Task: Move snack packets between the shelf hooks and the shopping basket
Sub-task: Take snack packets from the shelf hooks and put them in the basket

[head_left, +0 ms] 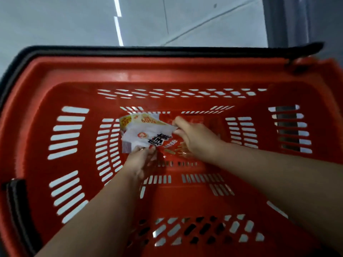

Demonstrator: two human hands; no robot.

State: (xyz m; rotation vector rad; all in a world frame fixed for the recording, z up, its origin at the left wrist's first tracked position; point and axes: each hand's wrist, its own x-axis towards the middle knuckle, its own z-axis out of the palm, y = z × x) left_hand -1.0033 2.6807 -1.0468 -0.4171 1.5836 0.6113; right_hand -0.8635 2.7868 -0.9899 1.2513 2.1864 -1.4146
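Note:
A red slotted shopping basket (167,73) fills the view from above. On its floor lie white and red snack packets (144,133) with yellow corner labels and black lettering. My left hand (140,161) reaches down into the basket and pinches the near edge of the white packets. My right hand (194,138) comes in from the right and pinches the packets' right upper edge between thumb and fingers. A red packet part (174,151) shows under my right hand. No shelf hooks are in view.
The basket's black handles (148,50) lie folded along its far rim and left side (17,206). Pale grey floor (74,21) with a white line lies beyond. A dark grey upright (278,21) stands at the top right.

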